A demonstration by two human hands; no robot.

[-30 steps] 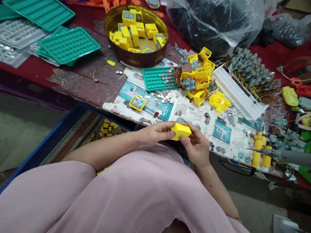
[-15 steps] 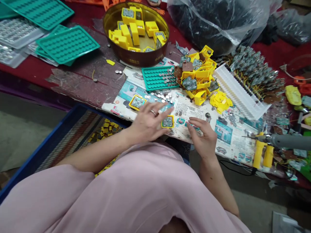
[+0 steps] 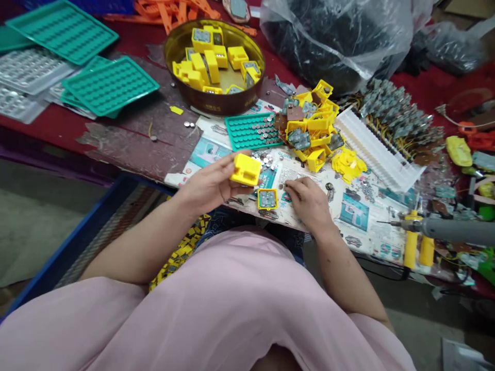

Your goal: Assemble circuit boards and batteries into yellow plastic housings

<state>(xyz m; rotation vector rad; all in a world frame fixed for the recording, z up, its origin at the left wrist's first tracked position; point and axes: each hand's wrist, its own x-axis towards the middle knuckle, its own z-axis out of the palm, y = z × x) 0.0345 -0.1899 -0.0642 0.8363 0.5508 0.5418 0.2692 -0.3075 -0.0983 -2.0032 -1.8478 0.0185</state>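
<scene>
My left hand (image 3: 211, 186) holds a yellow plastic case (image 3: 246, 170) above the printed cardboard, its moulded side facing up. A second yellow case (image 3: 267, 198) with grey parts inside lies on the cardboard between my hands. My right hand (image 3: 309, 202) rests on the board with thumb and forefinger pinched around a small dark round piece, perhaps a button cell (image 3: 285, 184). Loose silver button cells (image 3: 266, 159) lie just behind the held case. Beyond them sits a green tray (image 3: 247, 135) with button cells in its right part.
A round tin (image 3: 214, 105) of yellow cases stands behind. Yellow cases (image 3: 319, 121) are heaped right of the tray, near a white rack (image 3: 381, 152) of wired parts. A grey screwdriver-like tool (image 3: 444, 225) juts in at right. A blue-rimmed crate (image 3: 83, 226) is below left.
My left hand has picked up the left yellow case from the cardboard and turned it over. My right hand has moved slightly left and pinches a small round piece.
</scene>
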